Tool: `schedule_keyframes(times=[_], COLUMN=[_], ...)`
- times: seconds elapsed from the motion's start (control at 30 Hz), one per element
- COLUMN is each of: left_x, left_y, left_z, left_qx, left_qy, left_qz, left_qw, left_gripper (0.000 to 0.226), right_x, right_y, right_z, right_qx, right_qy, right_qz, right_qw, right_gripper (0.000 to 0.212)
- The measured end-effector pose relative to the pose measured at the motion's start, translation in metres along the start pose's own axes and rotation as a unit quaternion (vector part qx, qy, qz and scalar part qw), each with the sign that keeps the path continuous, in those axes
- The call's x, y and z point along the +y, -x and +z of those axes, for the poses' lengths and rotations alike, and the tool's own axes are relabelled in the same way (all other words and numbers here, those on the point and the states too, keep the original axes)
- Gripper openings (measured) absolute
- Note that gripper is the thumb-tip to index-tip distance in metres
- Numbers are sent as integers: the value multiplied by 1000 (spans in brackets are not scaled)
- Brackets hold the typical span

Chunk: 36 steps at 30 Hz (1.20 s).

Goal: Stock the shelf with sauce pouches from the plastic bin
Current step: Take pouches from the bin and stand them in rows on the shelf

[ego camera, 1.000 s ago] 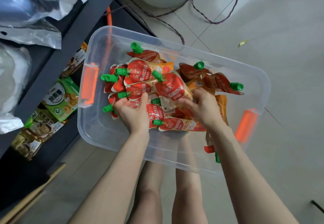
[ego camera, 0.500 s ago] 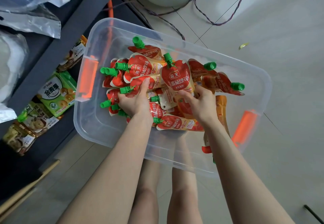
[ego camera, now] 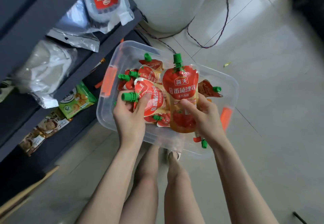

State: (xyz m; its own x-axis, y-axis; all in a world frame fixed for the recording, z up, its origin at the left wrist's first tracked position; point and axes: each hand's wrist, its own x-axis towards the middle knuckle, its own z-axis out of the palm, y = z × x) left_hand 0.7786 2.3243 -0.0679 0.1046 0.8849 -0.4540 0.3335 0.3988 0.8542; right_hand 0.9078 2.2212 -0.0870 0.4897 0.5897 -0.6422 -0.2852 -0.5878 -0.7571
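Observation:
A clear plastic bin point(ego camera: 107, 111) with orange handles sits on the floor, holding several red sauce pouches with green caps. My right hand point(ego camera: 205, 116) grips one pouch point(ego camera: 181, 90) upright above the bin, cap pointing up. My left hand point(ego camera: 129, 116) grips another pouch point(ego camera: 150, 99), tilted with its green cap to the left. More pouches point(ego camera: 149, 69) lie in the bin behind them. The dark shelf point(ego camera: 57, 36) stands to the left.
The shelf's upper level holds silver and clear bags point(ego camera: 75, 27); its lower level holds green and brown snack packs point(ego camera: 77, 101). A white round bucket point(ego camera: 171, 1) and loose cables point(ego camera: 219, 36) lie behind the bin. My legs are below it. A wooden stick point(ego camera: 26, 188) lies lower left.
Both hands have lifted out of the pile, each with a pouch. The right hand's pouch now stands upright above the bin. The view has tilted up, showing more shelf.

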Motion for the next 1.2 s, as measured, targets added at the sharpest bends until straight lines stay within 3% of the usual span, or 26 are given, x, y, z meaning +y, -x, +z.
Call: schedule_keyframes(times=[0.13, 0.27, 0.47, 0.63, 0.7, 0.77, 1.0, 1.2], left_x=[49, 83, 113, 126, 127, 133, 189, 235], left_y=[43, 87, 164, 228, 246, 260, 284, 275], left_z=[-42, -84, -137, -189, -214, -239, -313, -387], left_qx=[-47, -42, 59, 0, -16, -6, 181, 237], left_qy=[59, 118, 276, 363, 362, 333, 292, 241], left_qz=[-5, 5, 15, 11, 31, 65, 166, 243], left_qw=[997, 992, 959, 932, 932, 941, 924, 909], left_gripper=[20, 20, 17, 40, 47, 41, 21, 17], right_x=[-38, -69, -107, -127, -140, -157, -230, -285], right_y=[48, 100, 190, 273, 298, 317, 368, 393], right_z=[-7, -4, 24, 67, 81, 96, 157, 219], right_qx=[-108, -189, -221, -227, -234, -253, -319, -350], right_qy=[-60, -56, -21, -9, -3, 2, 23, 18], right_qz=[8, 6, -47, -89, -99, -112, -198, -272], right_qw=[992, 980, 974, 970, 967, 961, 927, 896], right_gripper=[31, 33, 37, 24, 33, 34, 25, 26])
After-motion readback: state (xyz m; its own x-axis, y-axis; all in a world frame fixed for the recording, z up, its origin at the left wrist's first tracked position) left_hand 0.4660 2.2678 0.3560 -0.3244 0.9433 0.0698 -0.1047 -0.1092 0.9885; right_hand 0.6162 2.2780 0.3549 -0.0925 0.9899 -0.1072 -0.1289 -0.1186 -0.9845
